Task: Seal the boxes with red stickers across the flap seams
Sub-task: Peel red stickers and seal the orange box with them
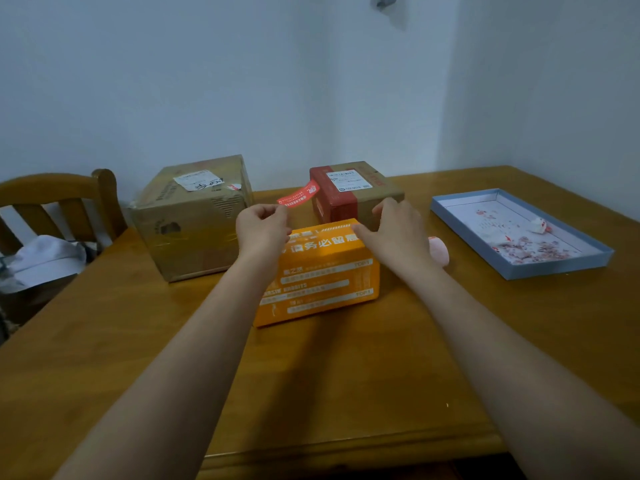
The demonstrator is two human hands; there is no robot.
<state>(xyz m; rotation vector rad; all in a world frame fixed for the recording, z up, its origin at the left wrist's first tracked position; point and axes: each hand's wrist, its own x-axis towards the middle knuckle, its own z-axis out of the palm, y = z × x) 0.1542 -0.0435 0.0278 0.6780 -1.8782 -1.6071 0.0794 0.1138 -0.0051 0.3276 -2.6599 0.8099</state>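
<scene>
— Sticker step? Where is it?
— Left hand pinches the red sticker above the orange box; right hand, fingers relaxed, steadies it.
— Next?
— Probably lowering it across the seam.

A brown wooden table fills the bottom. At 3 o'clock a flat blue tray sits on it, with red and white paper bits inside. At 9 o'clock stands a wooden chair holding something white. A pale wall is behind.
</scene>
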